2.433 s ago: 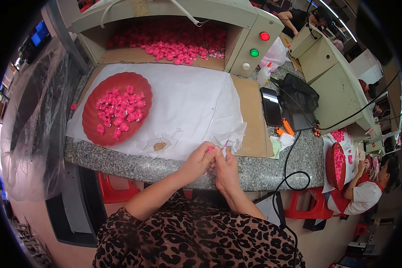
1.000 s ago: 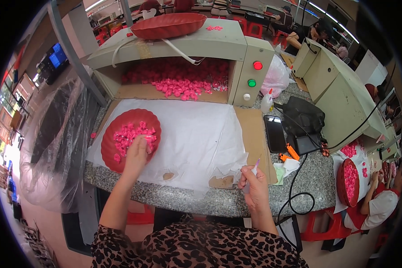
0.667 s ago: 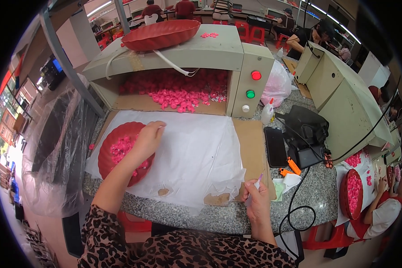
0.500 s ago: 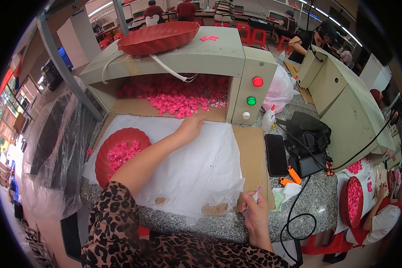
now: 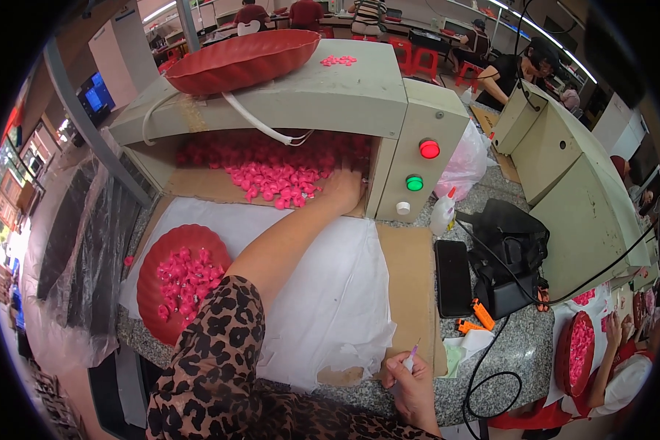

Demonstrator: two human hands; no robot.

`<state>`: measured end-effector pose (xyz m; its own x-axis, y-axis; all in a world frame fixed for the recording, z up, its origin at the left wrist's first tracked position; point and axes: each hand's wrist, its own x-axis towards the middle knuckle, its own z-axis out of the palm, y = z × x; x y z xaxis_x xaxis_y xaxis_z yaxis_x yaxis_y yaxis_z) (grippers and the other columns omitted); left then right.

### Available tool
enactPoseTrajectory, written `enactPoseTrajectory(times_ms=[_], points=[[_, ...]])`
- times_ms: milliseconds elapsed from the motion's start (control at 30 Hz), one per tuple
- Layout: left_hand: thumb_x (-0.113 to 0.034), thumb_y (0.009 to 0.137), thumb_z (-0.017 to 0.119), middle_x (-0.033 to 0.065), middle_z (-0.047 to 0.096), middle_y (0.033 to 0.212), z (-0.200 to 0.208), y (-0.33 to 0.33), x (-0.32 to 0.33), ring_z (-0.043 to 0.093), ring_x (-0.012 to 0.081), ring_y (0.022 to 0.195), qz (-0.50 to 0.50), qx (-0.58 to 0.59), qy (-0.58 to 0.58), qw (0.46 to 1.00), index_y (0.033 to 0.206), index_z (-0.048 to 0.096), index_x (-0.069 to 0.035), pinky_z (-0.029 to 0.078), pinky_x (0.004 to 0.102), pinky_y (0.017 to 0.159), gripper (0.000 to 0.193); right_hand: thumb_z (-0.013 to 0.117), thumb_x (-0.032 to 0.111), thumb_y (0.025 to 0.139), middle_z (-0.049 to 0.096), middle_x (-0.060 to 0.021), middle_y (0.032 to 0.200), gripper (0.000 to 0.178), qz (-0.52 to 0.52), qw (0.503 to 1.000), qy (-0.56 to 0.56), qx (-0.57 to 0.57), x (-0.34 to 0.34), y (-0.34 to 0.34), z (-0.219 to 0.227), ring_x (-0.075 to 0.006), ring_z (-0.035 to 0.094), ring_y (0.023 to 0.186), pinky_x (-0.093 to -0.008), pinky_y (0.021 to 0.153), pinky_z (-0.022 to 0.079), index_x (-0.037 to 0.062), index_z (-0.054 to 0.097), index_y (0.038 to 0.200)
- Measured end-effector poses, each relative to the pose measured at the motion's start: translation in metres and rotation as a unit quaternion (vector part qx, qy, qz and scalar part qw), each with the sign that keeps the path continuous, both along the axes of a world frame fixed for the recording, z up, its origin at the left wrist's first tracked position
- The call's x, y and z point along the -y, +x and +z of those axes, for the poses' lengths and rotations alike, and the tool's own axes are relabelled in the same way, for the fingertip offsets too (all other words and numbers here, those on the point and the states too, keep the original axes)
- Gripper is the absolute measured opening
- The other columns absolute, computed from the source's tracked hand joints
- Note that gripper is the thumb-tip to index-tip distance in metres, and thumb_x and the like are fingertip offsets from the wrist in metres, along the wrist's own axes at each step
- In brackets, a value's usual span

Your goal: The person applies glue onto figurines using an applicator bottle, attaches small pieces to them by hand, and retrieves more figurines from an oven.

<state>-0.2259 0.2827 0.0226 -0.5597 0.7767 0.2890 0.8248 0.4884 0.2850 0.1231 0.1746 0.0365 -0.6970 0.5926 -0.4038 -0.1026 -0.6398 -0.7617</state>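
My left hand (image 5: pixel 342 192) reaches into the right side of a grey-beige metal box (image 5: pixel 271 114). Its fingertips are lost among the small pink pieces (image 5: pixel 278 172) heaped inside, so what they grip is hidden. Close to the table's front edge, my right hand (image 5: pixel 412 381) is closed around a small white applicator with a thin purple needle tip (image 5: pixel 413 350), which points up. Left of my left forearm, a red fluted dish (image 5: pixel 152 264) holds more of the pink pieces. White paper (image 5: pixel 322 279) lies beneath that arm.
Another red dish (image 5: pixel 249 64) rests on the box, beside its loose white cable (image 5: pixel 253 116). To the right are a black phone (image 5: pixel 453 279), a white bottle with a red tip (image 5: pixel 443 214), a black bag (image 5: pixel 509 242), orange lighters (image 5: pixel 483 314) and a looping black cord (image 5: pixel 484 369).
My left hand has moved from the box's front edge up and right, into the opening. The right hand still holds the applicator. The whole view has shifted slightly.
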Motion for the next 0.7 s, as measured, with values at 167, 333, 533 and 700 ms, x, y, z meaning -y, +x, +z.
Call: enactPoseTrajectory(times_ms=[167, 333, 533, 700], points=[[-0.026, 0.075, 0.050, 0.0196, 0.041, 0.105, -0.009, -0.015, -0.005, 0.043, 0.0362, 0.099, -0.049, -0.169, 0.056, 0.983, 0.109, 0.045, -0.006, 0.044, 0.0477, 0.074, 0.040, 0.058, 0.005, 0.078, 0.050, -0.0018, 0.058, 0.005, -0.013, 1.000, -0.006, 0.018, 0.001, 0.000, -0.001, -0.0079, 0.045, 0.052, -0.0197, 0.050, 0.036, 0.0010, 0.055, 0.077], [-0.025, 0.073, 0.052, 0.0185, 0.042, 0.103, -0.015, -0.017, -0.015, 0.046, 0.0340, 0.093, -0.019, -0.096, 0.036, 0.995, 0.111, 0.043, -0.006, 0.044, 0.0447, 0.073, 0.043, 0.058, 0.006, 0.078, 0.050, -0.0017, 0.058, 0.006, 0.006, 0.999, -0.009, 0.034, -0.001, 0.000, -0.003, -0.0080, 0.045, 0.052, -0.0194, 0.050, 0.035, 0.0009, 0.055, 0.077], [-0.023, 0.072, 0.053, 0.0177, 0.046, 0.100, -0.031, -0.031, -0.022, 0.047, 0.0329, 0.091, -0.031, -0.121, 0.083, 0.989, 0.111, 0.043, -0.006, 0.042, 0.0427, 0.075, 0.044, 0.058, 0.005, 0.076, 0.049, -0.0054, 0.054, 0.007, 0.009, 0.999, 0.008, 0.045, -0.001, -0.003, -0.004, -0.0123, 0.044, 0.047, -0.0235, 0.046, 0.035, 0.0020, 0.052, 0.075], [-0.024, 0.075, 0.049, 0.0200, 0.047, 0.103, -0.022, -0.029, -0.020, 0.050, 0.0339, 0.093, -0.060, -0.169, 0.066, 0.982, 0.109, 0.045, -0.005, 0.046, 0.0412, 0.070, 0.039, 0.057, 0.005, 0.077, 0.049, -0.0054, 0.054, 0.007, 0.002, 0.999, 0.010, 0.046, 0.001, -0.001, -0.006, -0.0126, 0.044, 0.047, -0.0237, 0.046, 0.034, 0.0019, 0.051, 0.074]])
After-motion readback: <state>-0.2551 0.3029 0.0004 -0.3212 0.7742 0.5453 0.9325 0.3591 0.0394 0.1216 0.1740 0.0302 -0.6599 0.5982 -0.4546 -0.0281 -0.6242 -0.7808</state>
